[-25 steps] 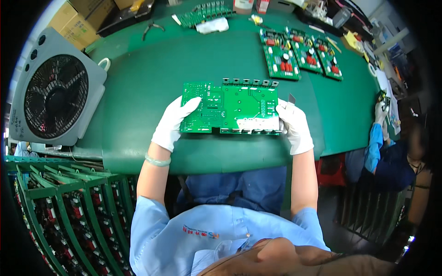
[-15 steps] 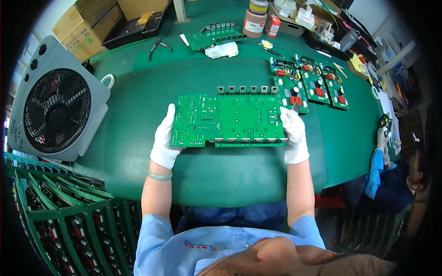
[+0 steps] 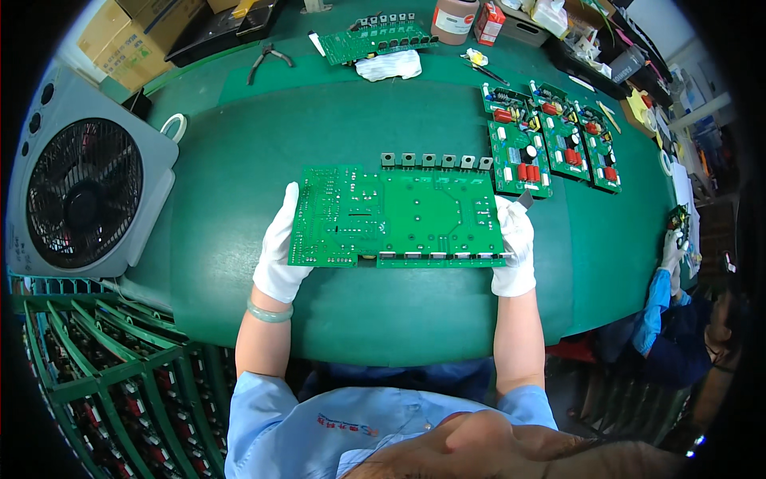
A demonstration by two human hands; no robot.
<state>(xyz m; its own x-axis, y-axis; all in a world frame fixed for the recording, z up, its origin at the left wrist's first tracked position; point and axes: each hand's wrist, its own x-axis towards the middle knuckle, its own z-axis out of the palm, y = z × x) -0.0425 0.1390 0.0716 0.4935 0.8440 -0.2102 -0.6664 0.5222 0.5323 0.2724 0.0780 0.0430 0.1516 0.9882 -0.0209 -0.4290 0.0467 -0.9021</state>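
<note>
A large green circuit board is held up over the green mat, its solder side toward me. A row of metal-tabbed parts stands out along its far edge, and another row of metal pieces lines the near edge. My left hand, in a white glove, is closed on the board's left edge with the thumb up along it. The gloved right hand grips the right edge. A small flat grey piece sticks up from the right fingers; its lower part is hidden, so I cannot tell its kind.
Three populated circuit boards lie at the right. Another board and a white cloth are at the back, near pliers. A fan stands left, above a green rack. A co-worker's gloved hand is far right.
The view has shifted slightly, and the board appears a little lower and larger, tilted somewhat differently. Both hands keep their hold on its edges.
</note>
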